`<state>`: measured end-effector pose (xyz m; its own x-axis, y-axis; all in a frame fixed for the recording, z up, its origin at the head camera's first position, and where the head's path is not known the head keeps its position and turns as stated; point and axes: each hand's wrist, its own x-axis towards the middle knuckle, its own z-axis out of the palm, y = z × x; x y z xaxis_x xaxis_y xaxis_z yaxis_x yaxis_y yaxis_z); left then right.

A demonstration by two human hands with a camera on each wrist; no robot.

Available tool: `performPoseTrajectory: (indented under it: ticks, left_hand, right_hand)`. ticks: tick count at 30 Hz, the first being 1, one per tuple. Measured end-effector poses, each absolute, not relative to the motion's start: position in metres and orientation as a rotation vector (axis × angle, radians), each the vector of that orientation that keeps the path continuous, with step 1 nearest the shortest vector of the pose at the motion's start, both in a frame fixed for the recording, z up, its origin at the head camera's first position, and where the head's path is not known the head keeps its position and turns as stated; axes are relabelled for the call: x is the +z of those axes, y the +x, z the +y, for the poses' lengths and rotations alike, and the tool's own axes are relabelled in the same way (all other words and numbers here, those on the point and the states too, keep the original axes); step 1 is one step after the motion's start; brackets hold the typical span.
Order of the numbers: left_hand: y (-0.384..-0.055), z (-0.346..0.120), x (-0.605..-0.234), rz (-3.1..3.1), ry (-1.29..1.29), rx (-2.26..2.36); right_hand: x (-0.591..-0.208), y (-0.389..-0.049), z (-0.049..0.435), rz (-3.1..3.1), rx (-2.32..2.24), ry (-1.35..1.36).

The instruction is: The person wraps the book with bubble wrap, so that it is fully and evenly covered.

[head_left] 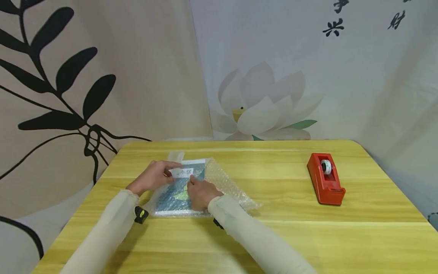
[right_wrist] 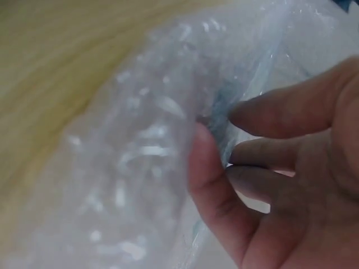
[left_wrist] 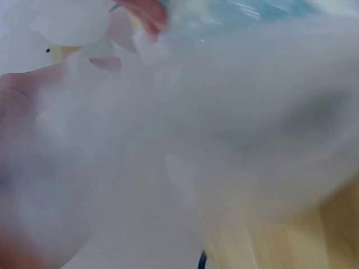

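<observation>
A flat blue book (head_left: 167, 199) with a white label lies on the table inside clear bubble wrap (head_left: 229, 182). Over its upper left part, my left hand (head_left: 154, 177) pinches the wrap near the label, fingers bent. In the left wrist view a blurred sheet of bubble wrap (left_wrist: 269, 106) covers much of that hand. My right hand (head_left: 202, 193) is over the middle of the book with bent fingers. Seen from the right wrist, its thumb (right_wrist: 210, 174) and fingertips meet at the edge of the bubble wrap (right_wrist: 129, 162), holding it.
A red tape dispenser (head_left: 326, 180) with a white roll stands on the right of the wooden table (head_left: 273, 160). A strip of clear film (head_left: 176, 155) sticks out beyond the book's top edge. Behind the table hangs a printed cloth (head_left: 359, 83).
</observation>
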<state>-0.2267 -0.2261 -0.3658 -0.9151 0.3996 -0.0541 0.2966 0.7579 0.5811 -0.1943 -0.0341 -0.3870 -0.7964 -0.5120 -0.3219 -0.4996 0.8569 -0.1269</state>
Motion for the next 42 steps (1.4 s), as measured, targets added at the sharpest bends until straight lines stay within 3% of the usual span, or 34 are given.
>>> performPoseTrajectory:
  ticks: [13, 17, 21, 26, 33, 42]
  left_hand:
    - [-0.247, -0.196, -0.381, 2.68, 0.42, 0.933]
    - [-0.248, -0.192, -0.382, 2.657, 0.497, 0.857]
    - [-0.252, -0.198, -0.374, 2.473, 0.596, 0.848]
    - [-0.255, -0.216, -0.37, 2.255, 0.519, 0.962]
    - [-0.241, -0.22, -0.387, 2.592, 0.65, 0.623]
    - [-0.236, -0.23, -0.393, 2.625, 0.721, 0.626]
  right_hand:
    - [-0.39, -0.196, -0.029, 2.682, -0.082, -0.795]
    - [-0.391, -0.197, -0.028, 2.677, -0.127, -0.793]
    - [-0.392, -0.198, -0.025, 2.698, -0.127, -0.803]
    - [-0.393, -0.197, -0.026, 2.729, -0.105, -0.814]
    - [-0.394, -0.191, -0.025, 2.694, -0.123, -0.807]
    - [-0.377, -0.191, -0.028, 2.739, 0.138, -0.865]
